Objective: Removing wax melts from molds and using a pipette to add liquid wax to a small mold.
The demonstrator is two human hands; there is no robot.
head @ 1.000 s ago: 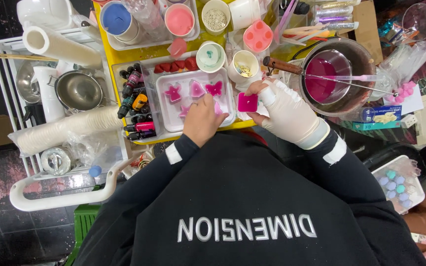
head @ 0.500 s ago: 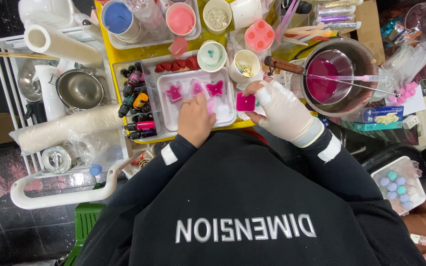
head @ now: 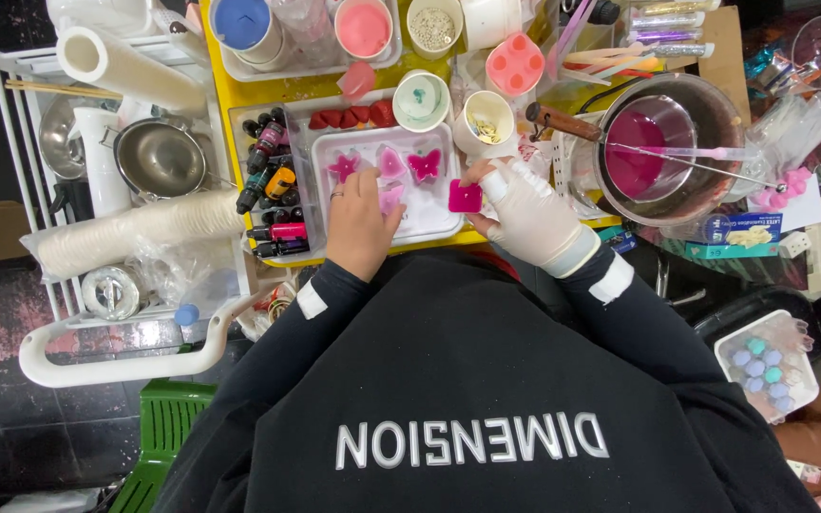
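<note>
Pinching squarish magenta mould (head: 465, 196) lying flat, right hand (head: 531, 217); left hand (head: 361, 220) fingers curled on tray (head: 429, 220)

Right hand (head: 534, 220) fingers (head: 488, 182) pinch pink mould (head: 465, 197) over tray (head: 439, 226).

Your left hand (head: 361, 220) is bare, sitting palm-down with the fingers curled forward and a ring showing on one finger. Your right hand (head: 531, 217) is wrapped in a white glove, fingers pinched together out front toward the left one. Both forearms are in dark sleeves, angling inward so the hands sit close.
</note>
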